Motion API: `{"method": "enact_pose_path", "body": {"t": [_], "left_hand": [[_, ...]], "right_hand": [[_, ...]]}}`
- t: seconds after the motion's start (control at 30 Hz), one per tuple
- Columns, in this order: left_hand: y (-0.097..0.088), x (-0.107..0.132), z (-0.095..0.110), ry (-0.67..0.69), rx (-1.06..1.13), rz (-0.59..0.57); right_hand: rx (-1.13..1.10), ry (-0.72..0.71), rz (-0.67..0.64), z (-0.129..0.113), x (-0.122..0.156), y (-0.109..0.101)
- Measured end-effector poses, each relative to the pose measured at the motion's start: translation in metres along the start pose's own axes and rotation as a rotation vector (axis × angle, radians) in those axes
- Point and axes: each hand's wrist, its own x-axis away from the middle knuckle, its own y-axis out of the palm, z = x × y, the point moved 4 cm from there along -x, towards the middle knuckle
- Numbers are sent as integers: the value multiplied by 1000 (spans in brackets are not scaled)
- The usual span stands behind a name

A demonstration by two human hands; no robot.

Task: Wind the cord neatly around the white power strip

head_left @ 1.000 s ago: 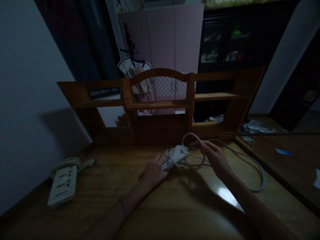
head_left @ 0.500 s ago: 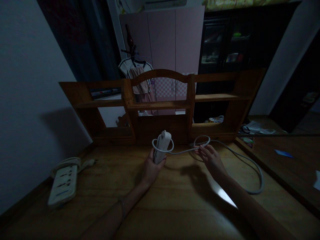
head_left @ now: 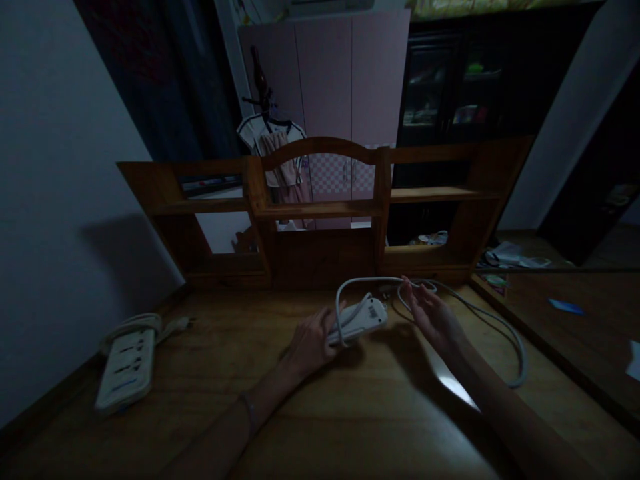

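My left hand (head_left: 310, 343) grips the power strip (head_left: 361, 323); my right hand (head_left: 434, 315), at four o'clock, pinches its cord (head_left: 373, 279), best kept taut.

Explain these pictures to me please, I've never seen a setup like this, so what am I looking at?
There's no machine: these are a person's bare hands, filmed by one camera worn on their head, looking forward and down. The left hand holds what looks like a white power strip, and the right hand holds its pale cable, which loops around the strip. On the wooden desk, off to the left, lies a second power strip with its cord bundled.
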Motion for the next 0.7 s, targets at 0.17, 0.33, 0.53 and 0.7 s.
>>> {"method": "enact_pose_path", "body": {"t": [0.17, 0.33, 0.53, 0.7], "left_hand": [[-1, 1, -8, -218, -2, 68], [-7, 1, -21, -393, 188, 264], [-9, 3, -22, -443, 372, 370], [-9, 6, -14, -328, 319, 339]], "right_hand": [[-105, 37, 35, -5, 0, -3], [59, -7, -31, -2, -7, -13], [101, -49, 11, 9, -9, -19], [59, 2, 50, 11, -4, -7]]}}
